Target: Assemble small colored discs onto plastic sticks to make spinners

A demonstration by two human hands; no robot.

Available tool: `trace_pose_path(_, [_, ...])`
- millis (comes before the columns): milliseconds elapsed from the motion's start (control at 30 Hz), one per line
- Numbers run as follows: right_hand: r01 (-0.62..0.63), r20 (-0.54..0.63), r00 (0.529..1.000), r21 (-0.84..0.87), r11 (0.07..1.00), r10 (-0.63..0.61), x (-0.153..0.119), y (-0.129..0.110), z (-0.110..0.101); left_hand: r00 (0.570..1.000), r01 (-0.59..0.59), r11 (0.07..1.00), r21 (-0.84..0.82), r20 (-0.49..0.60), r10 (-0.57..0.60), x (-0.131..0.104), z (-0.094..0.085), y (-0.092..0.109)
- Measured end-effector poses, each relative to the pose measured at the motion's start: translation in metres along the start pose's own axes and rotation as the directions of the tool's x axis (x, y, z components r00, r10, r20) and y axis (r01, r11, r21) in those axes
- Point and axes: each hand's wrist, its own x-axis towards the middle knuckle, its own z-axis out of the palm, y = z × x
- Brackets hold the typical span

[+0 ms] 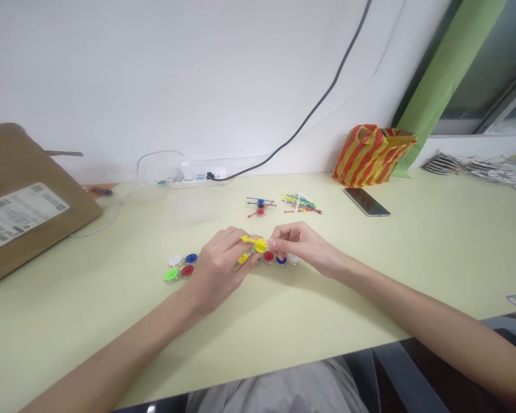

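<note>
Between my hands, above the table, is a yellow arrow spinner (260, 246), its arrowhead pointing left. My left hand (221, 265) grips it between thumb and fingers from the left. My right hand (298, 244) pinches at the spinner's right edge, thumb against fingers. Below them lie several small round pieces with clear bases and coloured tops, among them a red one (269, 257), a blue one (281, 261) and a white one (293, 259). Left of my left hand sit a green piece (171, 275), another white piece (175, 261) and others. My left hand hides part of the row.
Behind my hands lie a few arrow spinners (260, 206) and a pile of coloured arrow sticks (301, 204). A phone (367, 202) and striped bag (374, 155) stand back right. A cardboard box (30, 195) is at left; a power strip (198, 179) lies by the wall.
</note>
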Motion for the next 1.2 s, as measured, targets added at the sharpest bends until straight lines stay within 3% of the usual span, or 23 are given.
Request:
trace_pose_path(467, [0.003,0.036,0.999,-0.012,1.0,-0.003,0.001,-0.002,0.003,0.996,-0.086,0.996,-0.015,-0.036,0.085,-0.005,-0.001,-0.002])
trace_pose_path(833, [0.008,0.054,0.999,-0.015,1.0,-0.007,0.001,-0.001,0.003,0.998,-0.063,0.992,-0.11,-0.017,0.062,-0.007,-0.001,-0.003])
trace_pose_path(1200, [0.079,-0.051,0.995,-0.152,0.985,-0.088,-0.001,-0.003,0.011,1.0,-0.017,0.986,-0.169,-0.004,0.017,-0.008,-0.001,-0.007])
